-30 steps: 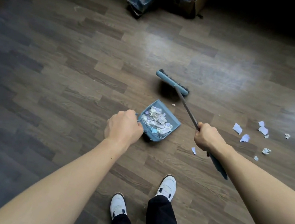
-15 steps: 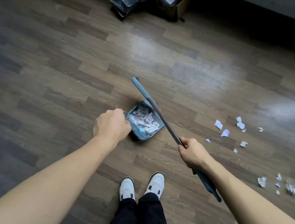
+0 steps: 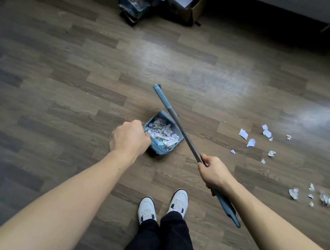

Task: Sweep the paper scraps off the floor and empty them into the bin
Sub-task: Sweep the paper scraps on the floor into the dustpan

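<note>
Within the last second the broom (image 3: 187, 138) has swung from beyond the pan (image 3: 159, 148) to crossing over the pan's right edge, its head now edge-on out past the left hand (image 3: 130, 139). That hand is curled round the pan's hidden handle, and the right hand (image 3: 213, 173) grips the pole. The pan holds a heap of scraps (image 3: 163, 132). Loose scraps (image 3: 243, 133) lie well right of the right hand, so more sweeping likely precedes the bin.
</note>
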